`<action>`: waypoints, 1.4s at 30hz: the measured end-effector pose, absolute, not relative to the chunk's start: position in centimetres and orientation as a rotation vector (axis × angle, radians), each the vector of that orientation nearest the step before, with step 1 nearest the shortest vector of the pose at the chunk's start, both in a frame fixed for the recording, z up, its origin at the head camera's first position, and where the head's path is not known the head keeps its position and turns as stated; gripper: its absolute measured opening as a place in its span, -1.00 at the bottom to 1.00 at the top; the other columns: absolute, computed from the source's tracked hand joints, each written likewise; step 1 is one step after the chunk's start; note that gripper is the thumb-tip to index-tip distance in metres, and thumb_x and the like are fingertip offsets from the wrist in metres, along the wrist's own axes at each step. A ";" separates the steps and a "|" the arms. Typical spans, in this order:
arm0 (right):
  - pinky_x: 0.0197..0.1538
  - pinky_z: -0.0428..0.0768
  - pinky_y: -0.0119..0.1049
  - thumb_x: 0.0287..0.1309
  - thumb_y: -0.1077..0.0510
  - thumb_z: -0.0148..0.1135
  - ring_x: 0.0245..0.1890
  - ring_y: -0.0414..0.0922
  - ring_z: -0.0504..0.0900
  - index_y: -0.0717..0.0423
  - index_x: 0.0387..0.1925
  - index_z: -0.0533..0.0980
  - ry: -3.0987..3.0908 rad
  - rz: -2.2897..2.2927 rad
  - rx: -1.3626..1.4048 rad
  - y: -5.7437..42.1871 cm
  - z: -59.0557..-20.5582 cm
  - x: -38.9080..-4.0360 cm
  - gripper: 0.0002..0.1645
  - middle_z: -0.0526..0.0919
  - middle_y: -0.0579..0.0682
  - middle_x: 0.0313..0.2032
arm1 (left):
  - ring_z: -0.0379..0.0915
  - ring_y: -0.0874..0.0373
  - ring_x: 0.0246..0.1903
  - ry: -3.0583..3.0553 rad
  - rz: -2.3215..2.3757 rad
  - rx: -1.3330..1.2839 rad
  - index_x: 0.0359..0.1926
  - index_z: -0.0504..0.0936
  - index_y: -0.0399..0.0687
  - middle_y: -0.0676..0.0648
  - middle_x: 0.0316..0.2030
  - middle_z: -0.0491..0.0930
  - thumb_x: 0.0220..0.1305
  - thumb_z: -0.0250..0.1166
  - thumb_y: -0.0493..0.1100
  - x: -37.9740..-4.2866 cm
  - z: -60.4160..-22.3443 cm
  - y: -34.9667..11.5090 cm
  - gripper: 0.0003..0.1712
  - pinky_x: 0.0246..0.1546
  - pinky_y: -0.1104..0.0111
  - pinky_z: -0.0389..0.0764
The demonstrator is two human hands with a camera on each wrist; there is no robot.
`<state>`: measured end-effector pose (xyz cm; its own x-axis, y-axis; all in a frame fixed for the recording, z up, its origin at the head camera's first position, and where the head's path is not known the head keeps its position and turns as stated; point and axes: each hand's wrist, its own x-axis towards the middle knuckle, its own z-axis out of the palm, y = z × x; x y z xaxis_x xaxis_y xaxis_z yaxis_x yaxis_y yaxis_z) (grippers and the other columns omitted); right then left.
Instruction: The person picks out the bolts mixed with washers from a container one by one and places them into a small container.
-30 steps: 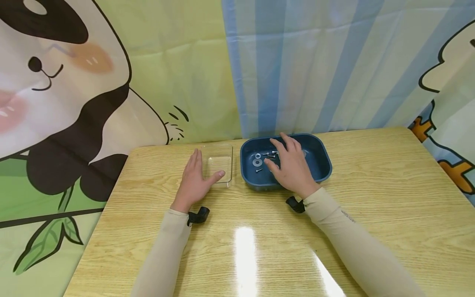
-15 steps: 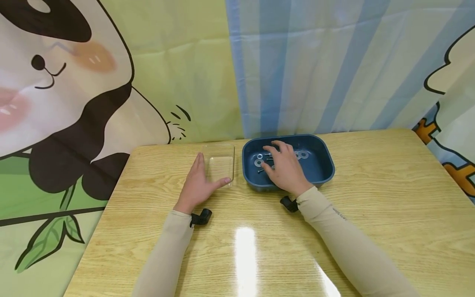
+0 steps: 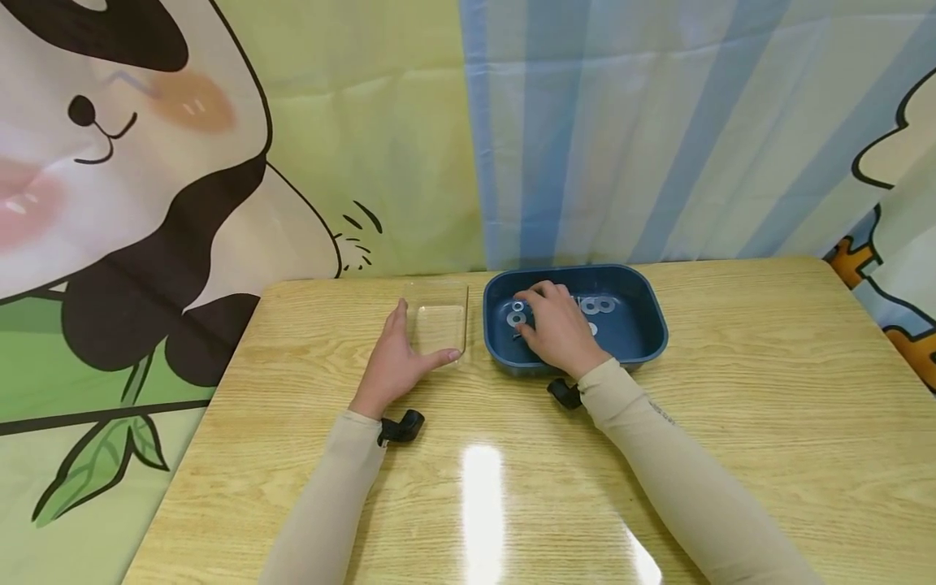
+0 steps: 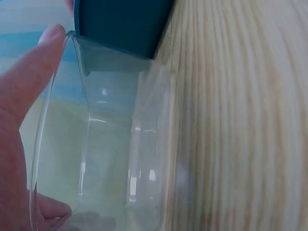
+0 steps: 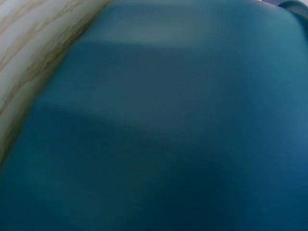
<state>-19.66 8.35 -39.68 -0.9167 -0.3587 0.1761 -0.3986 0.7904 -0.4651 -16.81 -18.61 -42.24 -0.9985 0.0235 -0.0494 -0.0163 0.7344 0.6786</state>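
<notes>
A clear plastic box (image 3: pixel 441 325) stands on the table at the middle left. My left hand (image 3: pixel 395 366) holds it by the near left corner, with the thumb (image 4: pixel 36 65) along its rim in the left wrist view and the other fingers at its left side. To the right is a dark blue tray (image 3: pixel 647 345) containing metal washers (image 3: pixel 589 305), a nut (image 3: pixel 517 306) and screws, mostly covered by the hand. My right hand (image 3: pixel 563 329) reaches down into the tray, its fingers bent and thumb and forefinger apart. Nothing shows between them; the remaining fingertips are hidden.
The wooden table (image 3: pixel 439 504) ends at a printed curtain (image 3: pixel 366 138) just behind the box and tray. Black camera mounts (image 3: pixel 402 426) sit on both wrists. Mostly the tray's blurred blue outer wall (image 5: pixel 159 106) fills the right wrist view.
My right hand has moved left and lower inside the tray, thumb and fingers drawing closer together over the screws. More washers now show to its right. My left hand stays at the box.
</notes>
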 end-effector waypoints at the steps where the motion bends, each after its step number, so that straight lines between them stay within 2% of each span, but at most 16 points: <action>1: 0.16 0.48 0.05 0.25 0.16 0.40 0.11 0.18 0.43 0.21 0.21 0.56 -2.907 0.777 0.620 8.3 -39.7 -19.7 -0.48 0.50 0.23 0.14 | -0.09 -0.23 0.51 2.872 1.135 0.003 0.62 -0.27 -0.07 -0.21 0.58 -0.15 -0.15 0.41 0.60 -16.8 -42.3 -18.6 0.60 0.39 -0.16 0.16; 8: 0.09 0.56 0.03 0.23 0.21 0.40 0.07 0.17 0.52 0.21 0.19 0.58 -2.993 0.750 0.669 8.0 -39.8 -20.1 -0.51 0.59 0.22 0.06 | -0.08 -0.23 0.51 2.866 1.167 -0.011 0.62 -0.24 -0.05 -0.19 0.58 -0.14 -0.15 0.45 0.55 -16.9 -42.4 -18.6 0.58 0.38 -0.16 0.18; 17: 0.05 0.60 0.02 0.25 0.25 0.36 0.00 0.15 0.59 0.16 0.03 0.68 -3.058 0.702 0.737 7.8 -39.9 -20.6 -0.69 0.66 0.18 -0.05 | -0.07 -0.23 0.50 2.868 1.171 -0.019 0.62 -0.25 -0.03 -0.19 0.58 -0.14 -0.14 0.48 0.52 -16.8 -42.4 -18.6 0.57 0.38 -0.15 0.19; 21: 0.07 0.60 0.02 0.26 0.28 0.34 -0.01 0.13 0.61 0.15 0.02 0.69 -3.075 0.688 0.748 7.8 -40.2 -20.8 -0.71 0.67 0.18 -0.06 | -0.06 -0.21 0.50 2.870 1.173 -0.017 0.63 -0.24 -0.02 -0.17 0.58 -0.14 -0.17 0.45 0.57 -16.9 -42.6 -18.6 0.59 0.38 -0.13 0.20; 27: -0.07 0.65 -0.04 0.25 0.33 0.29 -0.10 0.08 0.66 0.16 -0.01 0.70 -3.082 0.666 0.790 7.8 -40.4 -21.1 -0.72 0.71 0.16 -0.09 | -0.07 -0.21 0.51 2.868 1.187 -0.020 0.63 -0.24 0.00 -0.16 0.58 -0.13 -0.15 0.47 0.53 -16.8 -42.5 -18.6 0.57 0.38 -0.14 0.19; 42: -0.05 0.67 -0.07 0.30 0.32 0.28 -0.13 0.04 0.70 0.17 -0.05 0.70 -3.130 0.676 0.791 7.7 -40.5 -21.2 -0.77 0.75 0.08 -0.15 | -0.07 -0.19 0.51 2.870 1.215 -0.017 0.63 -0.20 -0.03 -0.15 0.58 -0.12 -0.18 0.47 0.55 -16.7 -42.5 -18.5 0.59 0.38 -0.14 0.19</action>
